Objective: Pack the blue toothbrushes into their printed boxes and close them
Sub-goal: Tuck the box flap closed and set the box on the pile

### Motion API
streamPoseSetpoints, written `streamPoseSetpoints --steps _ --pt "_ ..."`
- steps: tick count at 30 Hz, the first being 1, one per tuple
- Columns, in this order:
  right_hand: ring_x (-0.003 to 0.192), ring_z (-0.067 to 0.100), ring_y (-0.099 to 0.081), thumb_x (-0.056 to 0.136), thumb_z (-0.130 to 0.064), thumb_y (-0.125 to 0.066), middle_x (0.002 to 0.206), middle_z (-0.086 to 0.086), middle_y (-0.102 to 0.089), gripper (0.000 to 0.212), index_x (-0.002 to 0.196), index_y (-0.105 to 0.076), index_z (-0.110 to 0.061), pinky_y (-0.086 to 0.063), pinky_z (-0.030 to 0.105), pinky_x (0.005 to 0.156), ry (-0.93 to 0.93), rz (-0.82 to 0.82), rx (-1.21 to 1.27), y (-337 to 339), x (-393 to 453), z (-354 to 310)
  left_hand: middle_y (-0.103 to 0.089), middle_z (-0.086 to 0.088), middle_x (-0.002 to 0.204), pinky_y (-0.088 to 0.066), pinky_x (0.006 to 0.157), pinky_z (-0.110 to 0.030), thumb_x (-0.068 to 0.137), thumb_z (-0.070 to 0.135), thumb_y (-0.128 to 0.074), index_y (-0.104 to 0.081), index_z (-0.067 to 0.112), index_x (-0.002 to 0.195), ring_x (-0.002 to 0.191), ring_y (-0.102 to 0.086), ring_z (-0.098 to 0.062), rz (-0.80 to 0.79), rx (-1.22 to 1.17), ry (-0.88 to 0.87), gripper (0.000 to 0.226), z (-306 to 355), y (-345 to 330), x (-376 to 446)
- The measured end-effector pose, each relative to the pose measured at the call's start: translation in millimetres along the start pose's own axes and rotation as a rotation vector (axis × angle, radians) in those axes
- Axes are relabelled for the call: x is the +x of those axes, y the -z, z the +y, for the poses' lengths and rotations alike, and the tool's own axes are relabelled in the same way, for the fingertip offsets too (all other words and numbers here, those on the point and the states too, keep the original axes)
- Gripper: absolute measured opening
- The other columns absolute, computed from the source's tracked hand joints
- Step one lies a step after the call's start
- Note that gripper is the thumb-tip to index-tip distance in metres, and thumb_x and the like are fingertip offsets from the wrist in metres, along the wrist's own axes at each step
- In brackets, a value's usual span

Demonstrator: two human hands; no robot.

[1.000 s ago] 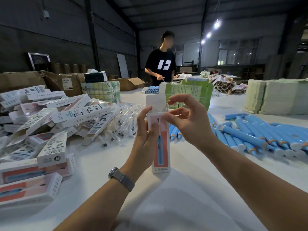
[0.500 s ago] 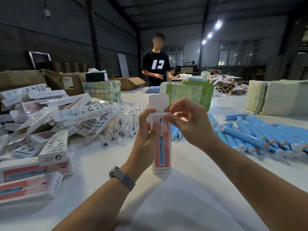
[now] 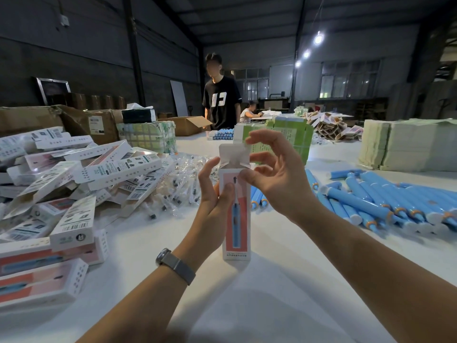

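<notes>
Nearest us, a white bench (image 3: 247, 305) fills the lower frame, and two bare forearms reach out over it. The left wrist wears a grey watch (image 3: 174, 264). Our left hand (image 3: 212, 199) grips one printed box (image 3: 236, 214) standing upright on the bench, thumb on its pink front and fingers wrapped round its left edge. The box's top flap (image 3: 232, 154) stands up, not yet closed. Our right hand (image 3: 277, 179) hovers at the box's upper right corner, its thumb touching the top edge, the other fingers spread and loosely curved, grasping nothing.

To the left, just beside our arm, lies a heap of printed boxes (image 3: 74, 189), too many and too overlapped for us to count. Behind that heap, a scatter of clear-wrapped brush heads (image 3: 178, 184) spreads over the bench. To the right lies a pile of blue toothbrushes (image 3: 385, 206), well over a dozen, exact number unclear.

Farther out we see a green carton stack (image 3: 289, 134), a pale stack of flat sheets (image 3: 405, 144) at the right, and brown cardboard cartons (image 3: 81, 122) at the left. One person in a black shirt (image 3: 221, 102) stands across the bench; a second person (image 3: 248, 112) sits behind. The room is a dim warehouse with dark walls, and three ceiling lights (image 3: 318, 38) glow.
</notes>
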State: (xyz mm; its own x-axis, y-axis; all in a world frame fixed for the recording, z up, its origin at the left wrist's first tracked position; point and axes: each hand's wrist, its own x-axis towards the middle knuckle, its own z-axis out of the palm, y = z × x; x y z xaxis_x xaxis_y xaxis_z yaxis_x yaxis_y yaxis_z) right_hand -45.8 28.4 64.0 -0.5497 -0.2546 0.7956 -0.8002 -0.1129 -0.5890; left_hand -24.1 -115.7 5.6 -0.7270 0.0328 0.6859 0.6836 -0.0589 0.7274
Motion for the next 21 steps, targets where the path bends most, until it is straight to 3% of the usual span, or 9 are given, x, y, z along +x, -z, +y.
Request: streamPoseSetpoints --steps 2,6,9,11,14,18,21 --pt "0.090 0.009 -0.063 0.075 0.010 -0.075 0.116 -0.006 -0.063 0.060 0.111 -0.057 -0.036 -0.053 0.027 0.074 -0.012 0.001 0.011 1 0 -2 -0.068 0.017 0.104 -0.055 0.075 -0.025 0.101 0.022 -0.039 -0.027 0.047 0.130 0.090 -0.067 -0.007 -0.003 0.013 0.001 0.041 1 0 0" --pt "0.090 0.012 -0.069 0.076 0.005 -0.077 0.090 -0.006 -0.072 0.040 0.096 -0.061 -0.027 -0.055 0.039 0.075 -0.008 -0.027 -0.092 5 2 1 -0.067 0.020 0.100 -0.055 0.075 -0.023 0.100 0.023 -0.039 -0.027 0.053 0.128 0.088 -0.066 -0.004 0.000 0.041 -0.009 0.042 1 0 0" --pt "0.088 0.011 -0.069 0.077 0.000 -0.078 0.086 -0.008 -0.072 0.033 0.090 -0.061 -0.026 -0.051 0.034 0.071 0.014 -0.044 -0.133 5 2 3 -0.064 0.005 0.103 -0.057 0.075 -0.030 0.100 0.026 -0.041 -0.036 0.055 0.120 0.088 -0.065 -0.015 0.018 0.062 -0.008 0.035 0 0 0" --pt "0.088 0.011 -0.068 0.078 -0.009 -0.078 0.087 -0.009 -0.071 0.026 0.090 -0.063 -0.027 -0.051 0.033 0.072 0.029 -0.053 -0.157 5 2 3 -0.061 -0.005 0.096 -0.059 0.073 -0.035 0.101 0.026 -0.040 -0.039 0.053 0.116 0.082 -0.063 -0.019 0.024 0.074 -0.014 0.031 -1 0 0" --pt "0.084 0.012 -0.067 0.080 -0.030 -0.075 0.083 -0.011 -0.070 0.011 0.085 -0.065 -0.031 -0.055 0.037 0.075 0.023 -0.035 -0.119 2 2 2 -0.060 -0.003 0.085 -0.057 0.069 -0.034 0.101 0.025 -0.040 -0.039 0.050 0.115 0.076 -0.062 -0.018 0.029 0.095 -0.018 0.029 -1 -1 -1" --pt "0.085 0.009 -0.067 0.079 -0.016 -0.074 0.084 -0.013 -0.068 0.018 0.087 -0.064 -0.029 -0.058 0.030 0.076 0.010 -0.041 -0.113 1 3 3 -0.061 0.002 0.085 -0.056 0.067 -0.030 0.101 0.026 -0.040 -0.041 0.048 0.115 0.076 -0.062 -0.015 0.025 0.066 -0.024 0.026 0 -2 -2" --pt "0.095 0.011 -0.065 0.085 -0.008 -0.069 0.096 -0.009 -0.067 0.024 0.096 -0.066 -0.029 -0.054 0.025 0.079 0.020 -0.055 -0.200 -1 -2 9 -0.062 -0.009 0.096 -0.058 0.072 -0.035 0.104 0.021 -0.040 -0.038 0.039 0.121 0.082 -0.063 -0.020 0.033 0.050 -0.023 0.025 0 -3 -1"
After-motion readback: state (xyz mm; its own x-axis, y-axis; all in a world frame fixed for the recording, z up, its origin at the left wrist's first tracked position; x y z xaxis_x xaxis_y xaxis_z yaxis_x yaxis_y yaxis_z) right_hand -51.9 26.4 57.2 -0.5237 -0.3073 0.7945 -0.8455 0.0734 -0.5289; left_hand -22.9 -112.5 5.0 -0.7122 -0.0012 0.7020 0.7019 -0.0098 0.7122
